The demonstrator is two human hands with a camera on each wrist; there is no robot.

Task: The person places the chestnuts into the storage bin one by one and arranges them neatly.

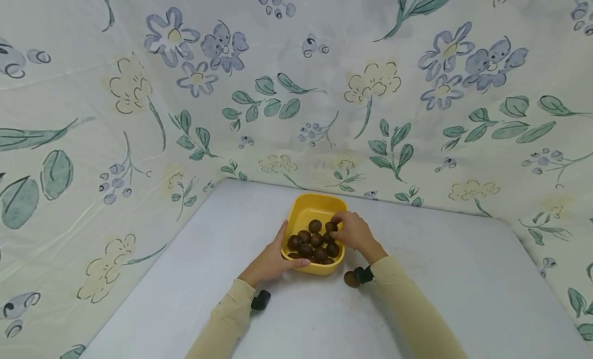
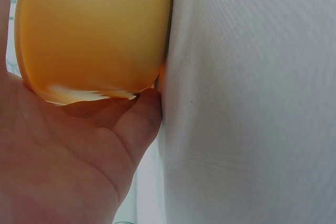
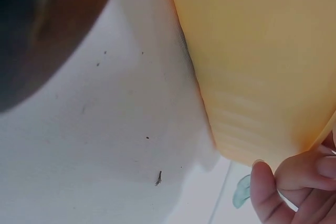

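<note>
A yellow rectangular container (image 1: pixel 315 199) with rounded corners holds several dark brown, round, fruit-like balls (image 1: pixel 317 240), bunched in its near part. My left hand (image 1: pixel 271 261) grips the container's near left corner, thumb over the front rim and fingers along the left side. In the left wrist view that hand (image 2: pixel 68 156) curves round the yellow wall (image 2: pixel 100 30). At the right rim my right hand (image 1: pixel 354 233) reaches in and pinches one dark brown ball (image 1: pixel 331 226) between thumb and fingers. The right wrist view shows curled fingers (image 3: pixel 302 182) at the rim; the wall hides the ball there.
Another brown ball (image 1: pixel 351 279) lies on the white table (image 1: pixel 417 266), right of the container, beside the camera on my right wrist. Small dark crumbs (image 3: pixel 158 178) dot the tabletop. Flower-patterned cloth (image 1: pixel 287 137) stands behind and at the sides.
</note>
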